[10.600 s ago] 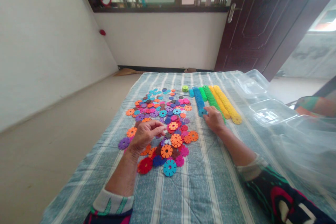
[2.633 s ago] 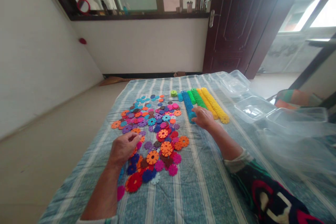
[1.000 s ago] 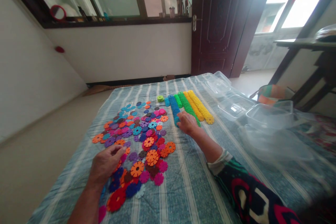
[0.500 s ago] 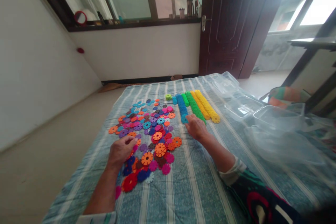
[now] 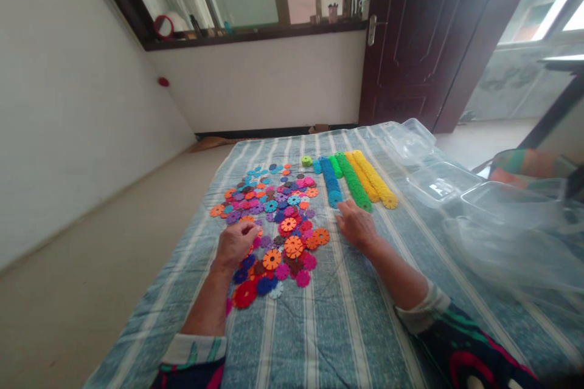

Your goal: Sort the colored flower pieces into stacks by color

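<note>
Colourful notched plastic discs [image 5: 293,247] lie in a loose spread on the striped cloth. My left hand [image 5: 236,243] is over the left side of this spread, thumb and fingers pinched together. Whatever the pinch may hold is too small to make out. Just below the near end of a row of overlapping blue discs [image 5: 330,179] is my right hand [image 5: 357,223], its fingers loosely bent and slightly apart, with no disc visible in them. Its knuckles are close to the near end of the green disc row [image 5: 353,181].
Two yellow disc rows [image 5: 375,179] lie right of the green one. A small lime-green stack [image 5: 306,161] sits at the far side. Clear plastic containers [image 5: 443,183] and a clear plastic bag [image 5: 506,255] lie on the right. A dark door [image 5: 424,30] stands beyond.
The whole view has shifted, so things appear further right. My right hand has drawn back slightly from the blue row's end disc. My left hand stays pinched over the spread.
</note>
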A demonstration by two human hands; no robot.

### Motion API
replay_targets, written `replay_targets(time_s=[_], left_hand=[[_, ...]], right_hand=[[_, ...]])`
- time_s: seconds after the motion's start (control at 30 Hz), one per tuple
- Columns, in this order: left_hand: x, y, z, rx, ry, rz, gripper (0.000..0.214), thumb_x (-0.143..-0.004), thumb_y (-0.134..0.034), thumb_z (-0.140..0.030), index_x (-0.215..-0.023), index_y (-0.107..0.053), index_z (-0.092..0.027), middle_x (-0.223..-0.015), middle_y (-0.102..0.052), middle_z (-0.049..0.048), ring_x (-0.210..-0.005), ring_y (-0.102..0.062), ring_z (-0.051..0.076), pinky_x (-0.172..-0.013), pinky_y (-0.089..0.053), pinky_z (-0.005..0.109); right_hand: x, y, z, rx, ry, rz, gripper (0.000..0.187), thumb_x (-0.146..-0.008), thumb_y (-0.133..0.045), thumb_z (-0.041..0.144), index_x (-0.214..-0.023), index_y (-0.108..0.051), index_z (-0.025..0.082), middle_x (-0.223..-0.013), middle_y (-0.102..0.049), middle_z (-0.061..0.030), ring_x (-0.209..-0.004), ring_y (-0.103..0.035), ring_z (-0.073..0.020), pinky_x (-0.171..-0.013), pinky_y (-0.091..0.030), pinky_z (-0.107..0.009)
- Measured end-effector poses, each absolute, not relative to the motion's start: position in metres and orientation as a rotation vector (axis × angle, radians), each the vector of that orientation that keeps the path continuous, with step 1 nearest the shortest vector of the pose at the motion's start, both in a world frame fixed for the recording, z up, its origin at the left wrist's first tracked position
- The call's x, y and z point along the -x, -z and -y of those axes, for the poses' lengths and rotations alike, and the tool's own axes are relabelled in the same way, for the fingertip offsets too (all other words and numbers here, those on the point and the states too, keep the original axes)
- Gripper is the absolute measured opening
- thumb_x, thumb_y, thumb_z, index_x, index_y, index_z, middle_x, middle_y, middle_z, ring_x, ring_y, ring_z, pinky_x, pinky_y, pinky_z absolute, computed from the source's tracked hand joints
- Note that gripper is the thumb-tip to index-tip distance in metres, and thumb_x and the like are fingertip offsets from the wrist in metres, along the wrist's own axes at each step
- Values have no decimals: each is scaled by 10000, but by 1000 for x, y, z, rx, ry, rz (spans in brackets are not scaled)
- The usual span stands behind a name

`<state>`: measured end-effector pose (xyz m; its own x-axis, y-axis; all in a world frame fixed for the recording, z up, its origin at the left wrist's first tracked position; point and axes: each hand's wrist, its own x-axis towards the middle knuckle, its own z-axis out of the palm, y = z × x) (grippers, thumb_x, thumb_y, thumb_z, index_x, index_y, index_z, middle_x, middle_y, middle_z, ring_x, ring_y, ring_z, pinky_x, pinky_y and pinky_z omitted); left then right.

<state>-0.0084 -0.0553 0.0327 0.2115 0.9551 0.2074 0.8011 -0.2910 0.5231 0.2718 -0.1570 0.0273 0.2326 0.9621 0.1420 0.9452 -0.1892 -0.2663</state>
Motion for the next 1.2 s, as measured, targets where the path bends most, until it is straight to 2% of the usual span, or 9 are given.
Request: replay_targets(time_s=[0.17, 0.33, 0.57, 0.7, 0.9, 1.2], left_hand=[[3, -30, 59, -2243, -732, -1571, 305, -726, -486, -428, -691, -657, -177, -656, -662, 5, -628, -579, 140, -641, -448, 229], [-14, -33, 65, -2413, -850, -1440, 242, -764, -487, -336, -742, -664, -171, -737, -676, 39, -702, -599, 154, -722, -465, 262], [-55, -31, 60, -2656, -740, -1125, 232, -791, -515, -233, -952, -676, -192, -1036, -685, 67, -1008, -595, 203, -947, -443, 340], [-76, -24, 50, -2764, -585, -1083, 279, -768, -551, -194, -1025, -660, -199, -1166, -639, 77, -1099, -555, 215, -1007, -400, 367], [-76, -24, 47, -2774, -521, -1295, 188, -794, -496, -167, -865, -669, -181, -923, -688, 74, -924, -590, 208, -864, -451, 326], [-68, -22, 46, -2802, -563, -1528, 237, -765, -459, -114, -842, -680, -152, -889, -675, 98, -916, -572, 231, -869, -441, 356]], right_hand=[[-271, -24, 158, 2218, -48, 1805, 191, -909, -441, 269, -1015, -581, 195, -1079, -601, -87, -940, -597, -207, -709, -410, -262], [-271, -23, 159, 2218, -43, 1810, 202, -911, -437, 259, -1030, -588, 197, -1085, -607, -84, -942, -599, -206, -705, -410, -267], [-272, -23, 159, 2226, -29, 1827, 201, -911, -444, 261, -1026, -597, 198, -1076, -616, -74, -948, -599, -199, -707, -407, -260], [-272, -22, 159, 2217, -30, 1840, 188, -907, -450, 255, -999, -603, 197, -1066, -619, -71, -944, -599, -195, -702, -401, -258], [-274, -20, 159, 2194, -10, 1868, 163, -900, -458, 250, -954, -602, 196, -1038, -623, -66, -948, -598, -195, -699, -394, -256], [-275, -17, 157, 2192, 17, 1896, 164, -899, -450, 249, -907, -603, 190, -991, -627, -65, -929, -597, -193, -687, -377, -255]])
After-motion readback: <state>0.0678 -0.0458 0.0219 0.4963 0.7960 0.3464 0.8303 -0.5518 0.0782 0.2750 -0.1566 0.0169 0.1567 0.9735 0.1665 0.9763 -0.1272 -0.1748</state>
